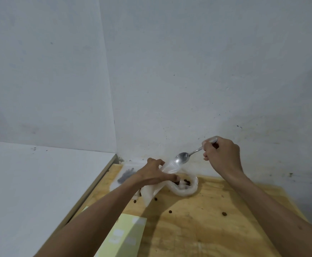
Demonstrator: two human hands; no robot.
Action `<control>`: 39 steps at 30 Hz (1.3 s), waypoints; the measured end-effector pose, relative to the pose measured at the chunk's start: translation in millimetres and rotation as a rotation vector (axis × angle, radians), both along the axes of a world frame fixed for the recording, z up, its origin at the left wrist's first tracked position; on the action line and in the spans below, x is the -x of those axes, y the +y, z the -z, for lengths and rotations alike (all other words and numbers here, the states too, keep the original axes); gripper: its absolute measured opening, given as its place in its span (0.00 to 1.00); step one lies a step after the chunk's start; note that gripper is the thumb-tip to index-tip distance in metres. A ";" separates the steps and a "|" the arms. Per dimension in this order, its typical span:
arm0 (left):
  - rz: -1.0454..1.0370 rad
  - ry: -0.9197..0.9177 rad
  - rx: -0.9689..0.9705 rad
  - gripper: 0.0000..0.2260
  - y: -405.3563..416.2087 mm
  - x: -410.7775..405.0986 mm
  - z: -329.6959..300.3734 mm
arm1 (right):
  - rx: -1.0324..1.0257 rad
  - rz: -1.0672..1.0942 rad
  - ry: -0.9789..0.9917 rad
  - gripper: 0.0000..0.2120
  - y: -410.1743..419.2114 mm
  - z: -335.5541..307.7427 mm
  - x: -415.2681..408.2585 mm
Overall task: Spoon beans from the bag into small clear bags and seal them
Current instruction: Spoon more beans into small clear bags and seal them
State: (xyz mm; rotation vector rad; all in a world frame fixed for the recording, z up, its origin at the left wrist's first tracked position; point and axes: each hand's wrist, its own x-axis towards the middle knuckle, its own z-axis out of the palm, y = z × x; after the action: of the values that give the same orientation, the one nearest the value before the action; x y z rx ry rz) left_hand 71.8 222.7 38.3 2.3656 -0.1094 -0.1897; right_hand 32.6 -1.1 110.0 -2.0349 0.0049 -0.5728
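My left hand (156, 173) grips a small clear bag (171, 166) by its middle, its mouth tilted up to the right and its lower end hanging toward the table. My right hand (221, 153) pinches the handle of a metal spoon (184, 157), whose bowl sits at the small bag's mouth. Just below lies the rolled-down white bag of brown beans (185, 186) on the wooden table (197, 229). A few loose beans (170, 211) lie scattered on the wood.
A flat clear bag with a dark print (126, 176) lies at the table's far left corner. Yellow sheets (122, 236) lie at the near left. A white ledge (40, 182) borders the table's left side and white walls close in behind.
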 end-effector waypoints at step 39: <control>0.082 0.016 0.090 0.19 8.9 5.6 -3.1 | -0.573 0.295 0.518 0.06 -9.6 80.6 -7.7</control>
State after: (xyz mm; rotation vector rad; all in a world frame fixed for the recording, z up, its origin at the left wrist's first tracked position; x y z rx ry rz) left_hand 66.2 231.6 41.4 2.2712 -0.2036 -0.2380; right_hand 40.3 -10.7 29.5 -1.5676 0.7071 -0.1706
